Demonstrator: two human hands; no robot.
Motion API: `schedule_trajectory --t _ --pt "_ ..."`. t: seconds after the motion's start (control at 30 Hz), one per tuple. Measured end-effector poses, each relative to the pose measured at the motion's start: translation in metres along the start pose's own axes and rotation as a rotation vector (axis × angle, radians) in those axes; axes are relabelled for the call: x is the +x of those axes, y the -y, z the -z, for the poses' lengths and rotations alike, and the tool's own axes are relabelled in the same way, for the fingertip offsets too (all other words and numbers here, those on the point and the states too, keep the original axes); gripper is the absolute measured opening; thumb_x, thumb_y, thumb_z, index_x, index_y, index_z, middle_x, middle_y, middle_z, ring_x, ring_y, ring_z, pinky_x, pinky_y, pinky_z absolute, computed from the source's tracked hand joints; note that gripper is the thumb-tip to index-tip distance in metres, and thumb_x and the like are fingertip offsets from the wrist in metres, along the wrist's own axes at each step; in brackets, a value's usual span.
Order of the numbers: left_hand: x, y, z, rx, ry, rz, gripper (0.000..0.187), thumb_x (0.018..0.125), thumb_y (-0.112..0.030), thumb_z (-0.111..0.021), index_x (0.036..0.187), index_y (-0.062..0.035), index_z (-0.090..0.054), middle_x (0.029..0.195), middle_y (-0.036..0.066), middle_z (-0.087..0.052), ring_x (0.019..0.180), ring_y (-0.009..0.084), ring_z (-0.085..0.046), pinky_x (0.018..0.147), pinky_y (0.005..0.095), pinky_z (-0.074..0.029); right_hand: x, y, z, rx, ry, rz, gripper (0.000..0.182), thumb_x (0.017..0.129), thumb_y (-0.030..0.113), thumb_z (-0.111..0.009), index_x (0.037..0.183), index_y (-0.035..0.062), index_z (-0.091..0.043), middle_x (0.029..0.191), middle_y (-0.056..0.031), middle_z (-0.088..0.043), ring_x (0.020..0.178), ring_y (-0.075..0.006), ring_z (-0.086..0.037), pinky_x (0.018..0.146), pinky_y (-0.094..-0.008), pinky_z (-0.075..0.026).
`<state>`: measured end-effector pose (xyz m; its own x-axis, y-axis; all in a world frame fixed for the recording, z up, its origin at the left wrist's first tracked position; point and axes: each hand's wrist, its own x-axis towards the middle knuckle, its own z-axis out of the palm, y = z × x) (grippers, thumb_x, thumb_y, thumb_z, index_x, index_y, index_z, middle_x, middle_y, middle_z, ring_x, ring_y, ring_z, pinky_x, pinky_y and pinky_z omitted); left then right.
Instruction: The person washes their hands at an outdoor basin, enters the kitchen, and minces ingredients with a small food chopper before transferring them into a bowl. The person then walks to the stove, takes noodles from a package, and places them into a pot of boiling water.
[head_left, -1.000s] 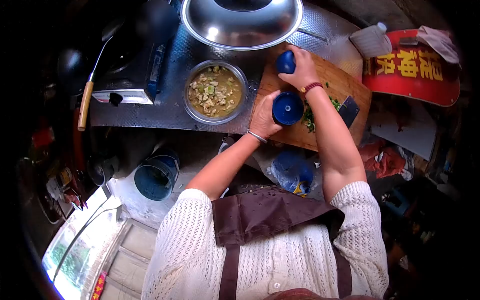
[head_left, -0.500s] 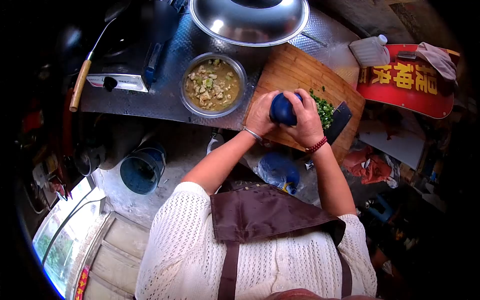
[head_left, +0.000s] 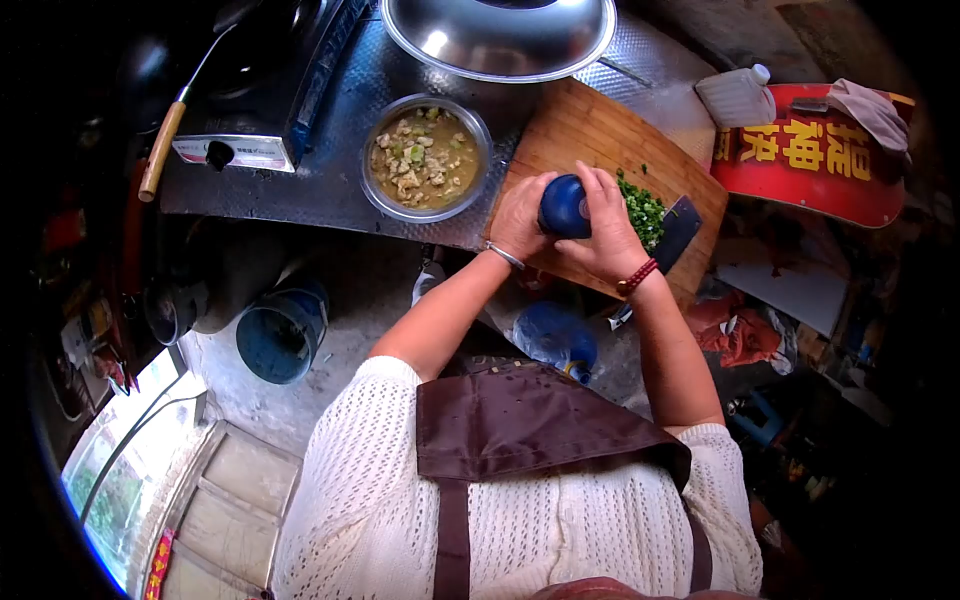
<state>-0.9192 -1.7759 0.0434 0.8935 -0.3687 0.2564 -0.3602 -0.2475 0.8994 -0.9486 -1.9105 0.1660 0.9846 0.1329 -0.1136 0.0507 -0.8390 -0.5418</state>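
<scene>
Over the wooden cutting board (head_left: 570,130), my left hand (head_left: 521,216) is closed around a dark blue round container (head_left: 566,206). My right hand (head_left: 608,232) is on the container's other side, its fingers stretched upward and the thumb below, touching or close against it. Chopped green herbs (head_left: 642,212) lie on the board just beyond my right hand, beside the dark blade of a cleaver (head_left: 677,232). To the left of the board stands a metal bowl (head_left: 375,196) of brownish soup with pale chunks and green pieces.
A large shiny metal lid or basin (head_left: 480,45) is at the back. A gas stove (head_left: 240,153) and a wooden-handled ladle (head_left: 163,150) are at the left. A plastic jug (head_left: 737,97) and red sign (head_left: 800,195) are at the right. Below stands a bucket (head_left: 270,345).
My right hand's fingers have straightened and shifted from over the container's top to its right side. My left hand still holds the container. The view has shifted slightly.
</scene>
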Motion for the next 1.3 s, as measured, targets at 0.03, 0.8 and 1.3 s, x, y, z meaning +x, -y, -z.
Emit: schedule_trajectory --t 0.03,0.8,1.3 --pt "0.0 0.001 -0.001 -0.006 0.007 -0.001 0.07 0.061 -0.008 -0.075 0.123 -0.0085 -0.044 0.114 0.014 -0.056 0.105 0.0353 -0.053 0.089 0.0413 -0.042 -0.001 -0.007 0.004 0.079 0.009 0.044 0.096 0.063 0.018 -0.079 0.141 0.0065 -0.024 0.136 -0.0236 -0.031 0.126 -0.041 -0.034 0.107 -0.0432 -0.03" --pt "0.0 0.002 -0.005 0.042 -0.036 -0.091 0.069 0.06 -0.008 -0.077 0.121 -0.0086 -0.046 0.11 0.015 -0.057 0.104 0.0356 -0.053 0.09 0.0421 -0.043 -0.007 -0.044 -0.045 0.669 -0.33 -0.082 0.044 0.085 0.01 -0.05 0.129 0.0052 -0.047 0.128 -0.0142 -0.047 0.123 -0.0263 -0.043 0.106 -0.0344 -0.029" --pt "-0.001 0.011 -0.008 0.06 -0.009 -0.108 0.081 0.053 -0.006 -0.08 0.125 -0.0088 -0.042 0.115 0.015 -0.055 0.108 0.0357 -0.052 0.092 0.0419 -0.042 -0.007 -0.049 -0.039 0.895 -0.223 -0.12 0.049 0.084 0.012 -0.051 0.132 0.0039 -0.044 0.134 -0.0113 -0.041 0.128 -0.0235 -0.036 0.108 -0.033 -0.024"
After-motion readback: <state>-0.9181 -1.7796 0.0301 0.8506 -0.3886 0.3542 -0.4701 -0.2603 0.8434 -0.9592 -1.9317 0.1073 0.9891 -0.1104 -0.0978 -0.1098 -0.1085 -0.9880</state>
